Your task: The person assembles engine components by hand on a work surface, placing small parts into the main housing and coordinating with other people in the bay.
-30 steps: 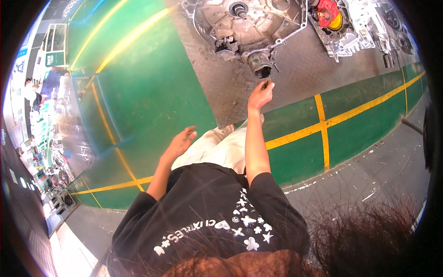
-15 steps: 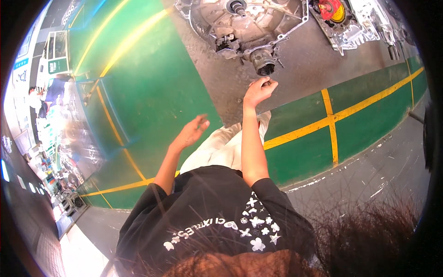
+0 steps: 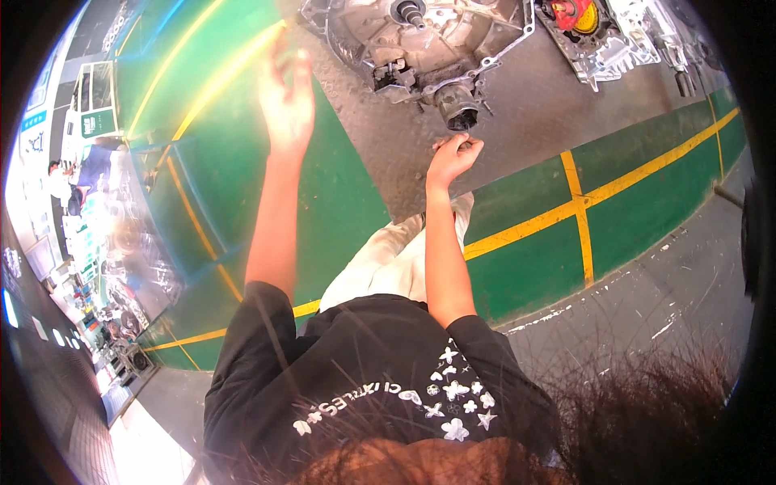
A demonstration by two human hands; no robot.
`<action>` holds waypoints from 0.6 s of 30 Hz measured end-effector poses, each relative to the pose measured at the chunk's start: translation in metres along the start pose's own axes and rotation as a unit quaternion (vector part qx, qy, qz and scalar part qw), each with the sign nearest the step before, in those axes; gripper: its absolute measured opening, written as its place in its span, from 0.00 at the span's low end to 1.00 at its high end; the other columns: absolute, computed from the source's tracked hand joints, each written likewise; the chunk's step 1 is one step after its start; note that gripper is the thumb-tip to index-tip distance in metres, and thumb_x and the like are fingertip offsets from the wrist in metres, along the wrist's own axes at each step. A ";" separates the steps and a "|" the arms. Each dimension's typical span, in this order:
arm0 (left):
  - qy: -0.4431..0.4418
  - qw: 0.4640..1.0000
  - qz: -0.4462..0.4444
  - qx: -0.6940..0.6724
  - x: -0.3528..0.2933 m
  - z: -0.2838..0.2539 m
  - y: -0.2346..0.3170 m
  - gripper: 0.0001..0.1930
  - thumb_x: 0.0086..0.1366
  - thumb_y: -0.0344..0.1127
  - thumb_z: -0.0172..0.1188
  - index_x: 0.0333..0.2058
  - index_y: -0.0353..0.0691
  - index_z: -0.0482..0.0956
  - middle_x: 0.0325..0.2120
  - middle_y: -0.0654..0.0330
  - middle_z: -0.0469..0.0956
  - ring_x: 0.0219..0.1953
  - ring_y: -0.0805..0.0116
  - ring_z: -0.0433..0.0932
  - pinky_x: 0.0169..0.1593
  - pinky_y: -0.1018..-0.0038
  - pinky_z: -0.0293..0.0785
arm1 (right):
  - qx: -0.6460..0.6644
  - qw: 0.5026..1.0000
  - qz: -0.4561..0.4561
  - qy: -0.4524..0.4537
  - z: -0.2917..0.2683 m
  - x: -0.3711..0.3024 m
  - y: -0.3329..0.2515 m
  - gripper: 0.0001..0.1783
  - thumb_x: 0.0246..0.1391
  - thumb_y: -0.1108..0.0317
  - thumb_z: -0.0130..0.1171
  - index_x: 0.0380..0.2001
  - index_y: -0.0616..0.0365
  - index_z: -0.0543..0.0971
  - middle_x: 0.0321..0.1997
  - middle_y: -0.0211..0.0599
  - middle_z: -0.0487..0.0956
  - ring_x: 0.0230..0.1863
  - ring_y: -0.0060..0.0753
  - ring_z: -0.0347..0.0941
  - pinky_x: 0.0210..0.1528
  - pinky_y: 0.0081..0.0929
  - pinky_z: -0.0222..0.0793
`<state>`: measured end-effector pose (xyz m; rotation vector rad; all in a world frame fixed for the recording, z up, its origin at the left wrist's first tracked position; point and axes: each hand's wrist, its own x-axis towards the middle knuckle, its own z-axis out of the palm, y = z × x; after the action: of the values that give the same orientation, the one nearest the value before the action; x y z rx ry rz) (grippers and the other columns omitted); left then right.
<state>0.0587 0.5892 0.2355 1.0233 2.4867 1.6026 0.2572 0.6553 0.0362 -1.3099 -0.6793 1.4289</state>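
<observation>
A large metal gearbox housing [image 3: 477, 48] lies on the dark table [image 3: 364, 121], with a shaft [image 3: 411, 14] standing up in its middle. From its near side a short round metal tube [image 3: 457, 107] sticks out toward me. Just below the tube's dark mouth is my right hand [image 3: 453, 162], its fingers curled closed; whatever they hold, if anything, is too small to make out. My left hand [image 3: 287, 105] reaches up to the left of the housing, over the green floor. Its fingers are spread and somewhat blurred, with nothing seen in them.
To the right on the table lie another metal casing [image 3: 602, 56] with a red and yellow part [image 3: 578, 14] and further metal pieces [image 3: 675, 48]. Yellow lines [image 3: 533, 222] cross the green floor. Far left, a person [image 3: 69, 182] is near cluttered benches.
My left hand has swung up and away from beside my legs to the left of the housing, its arm stretched out. The right hand stays in nearly the same place, closed.
</observation>
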 end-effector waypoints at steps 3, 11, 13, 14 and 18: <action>0.093 0.973 0.180 0.112 0.049 0.017 0.022 0.26 0.73 0.47 0.51 0.62 0.35 0.66 0.57 0.49 0.72 0.59 0.53 0.71 0.61 0.61 0.67 | -0.033 0.998 -0.053 0.030 -0.005 0.003 0.001 0.09 0.68 0.71 0.44 0.32 0.62 0.62 0.19 0.38 0.72 0.16 0.24 0.67 0.19 0.28 0.63; -0.005 0.990 0.078 0.121 0.111 0.062 -0.041 0.34 0.74 0.55 0.43 0.68 0.34 0.58 0.69 0.45 0.56 0.73 0.49 0.49 0.74 0.65 0.41 | -0.109 0.990 -0.064 -0.058 -0.012 -0.004 -0.001 0.09 0.68 0.71 0.46 0.32 0.62 0.63 0.17 0.37 0.72 0.15 0.27 0.68 0.20 0.30 0.63; -0.020 0.993 0.060 0.102 0.109 0.067 -0.061 0.32 0.76 0.53 0.38 0.67 0.33 0.58 0.69 0.43 0.56 0.73 0.50 0.50 0.74 0.65 0.42 | -0.143 0.986 -0.085 -0.032 -0.011 -0.001 -0.011 0.09 0.68 0.71 0.45 0.32 0.63 0.63 0.18 0.38 0.72 0.16 0.27 0.68 0.21 0.30 0.63; -0.020 0.993 0.060 0.103 0.108 0.067 -0.066 0.32 0.76 0.53 0.38 0.67 0.33 0.58 0.69 0.43 0.56 0.73 0.50 0.50 0.74 0.65 0.42 | -0.178 0.978 -0.109 -0.003 -0.011 0.001 -0.016 0.09 0.69 0.71 0.45 0.33 0.63 0.63 0.19 0.39 0.71 0.16 0.28 0.68 0.22 0.30 0.63; -0.046 0.989 0.115 0.078 0.104 0.066 -0.053 0.27 0.77 0.49 0.40 0.66 0.36 0.63 0.66 0.43 0.61 0.71 0.50 0.53 0.73 0.65 0.45 | -0.245 0.956 -0.154 -0.054 -0.028 -0.001 0.009 0.08 0.67 0.72 0.46 0.32 0.63 0.65 0.18 0.40 0.73 0.17 0.29 0.70 0.21 0.31 0.63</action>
<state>-0.0277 0.6832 0.1945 1.4183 2.5443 1.3872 0.2810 0.6452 0.0209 -1.4245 -1.3139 1.1187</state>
